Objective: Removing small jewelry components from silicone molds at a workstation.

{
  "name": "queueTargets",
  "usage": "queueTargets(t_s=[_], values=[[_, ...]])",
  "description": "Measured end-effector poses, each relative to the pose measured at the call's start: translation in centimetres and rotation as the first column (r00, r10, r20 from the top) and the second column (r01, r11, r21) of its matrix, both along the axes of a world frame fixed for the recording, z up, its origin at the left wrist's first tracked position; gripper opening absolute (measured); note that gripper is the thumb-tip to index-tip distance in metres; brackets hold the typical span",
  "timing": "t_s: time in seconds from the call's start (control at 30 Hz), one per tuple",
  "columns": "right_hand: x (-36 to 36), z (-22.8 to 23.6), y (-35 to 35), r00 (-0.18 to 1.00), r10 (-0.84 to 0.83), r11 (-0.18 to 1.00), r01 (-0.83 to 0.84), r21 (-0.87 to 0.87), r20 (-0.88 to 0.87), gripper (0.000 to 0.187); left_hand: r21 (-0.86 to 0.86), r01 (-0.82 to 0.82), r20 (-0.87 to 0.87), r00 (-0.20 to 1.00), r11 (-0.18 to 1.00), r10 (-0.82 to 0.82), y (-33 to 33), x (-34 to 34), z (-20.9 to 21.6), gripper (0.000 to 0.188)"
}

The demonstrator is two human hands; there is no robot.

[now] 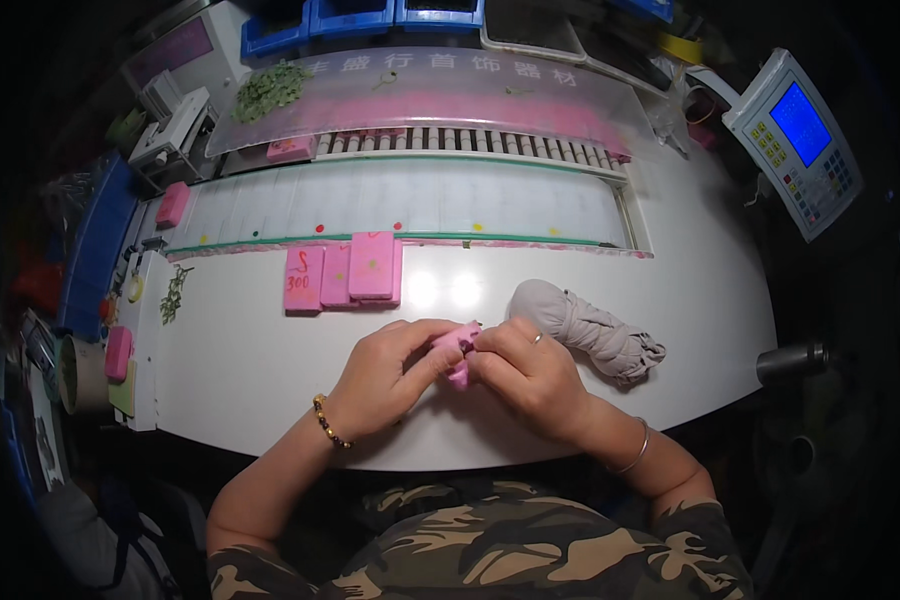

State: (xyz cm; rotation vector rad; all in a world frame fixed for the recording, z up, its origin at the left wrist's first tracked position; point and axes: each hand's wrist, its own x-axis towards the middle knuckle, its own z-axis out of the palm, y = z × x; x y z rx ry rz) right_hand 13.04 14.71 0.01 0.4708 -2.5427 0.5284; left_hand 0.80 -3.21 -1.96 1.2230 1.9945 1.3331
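Over the white tabletop, near its front edge, both hands meet at a small pink rubber mould [456, 342] that looks bent or spread apart. My left hand [395, 368] is closed on its left side, thumb pressing on the face. From the right, my right hand [530, 375] is closed in a pinch at the mould's edge; a small dark bit shows there, and its fingertips are partly hidden. Behind my left hand stand several pink mould blocks [372, 266], leaning together and marked by hand. To the right of my right hand lies a wrapped grey cloth bundle [602, 332].
A glass-edged white strip [390, 200] and a roller row [470, 140] cross the back, under a clear sheet [420, 95] holding a green pile [272, 90]. Green sprigs [173, 293] lie left. A keypad device with blue screen [800, 140] stands right; blue bins [353, 17] line the back.
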Motion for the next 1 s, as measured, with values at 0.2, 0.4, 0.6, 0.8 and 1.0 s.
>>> queueTargets(t_s=[0.2, 0.4, 0.6, 0.8, 1.0], values=[[-0.2, -0.2, 0.1, 0.999, -0.023, 0.999, 0.022, -0.024, -0.043, 0.022, 0.055, -0.213, -0.009, 0.977, 0.976, 0.213, 1.7, 0.8, -0.1, 0.021], [0.8, -1.2, 0.0, 0.997, 0.042, 0.998, -0.045, -0.038, -0.072, 0.025, 0.253, -0.227, -0.143, 0.953, 0.941, 0.268, 2.6, -1.6, -2.4, 0.010], [2.9, -2.3, 0.2, 0.994, 0.065, 0.994, -0.073, -0.078, -0.092, 0.031, 0.136, -0.072, -0.384, 0.916, 0.988, 0.119, 1.6, -1.4, -1.2, 0.020], [3.8, -2.0, 0.4, 0.991, 0.130, 0.988, -0.133, -0.076, -0.042, 0.029, -0.035, -0.012, -0.401, 0.916, 0.999, -0.003, -0.3, 0.0, 0.6, 0.074], [3.4, -1.3, 0.9, 0.977, 0.190, 0.934, -0.150, -0.323, 0.096, 0.027, -0.140, 0.052, -0.448, 0.887, 0.989, -0.111, -0.4, 0.3, 0.9, 0.102]])
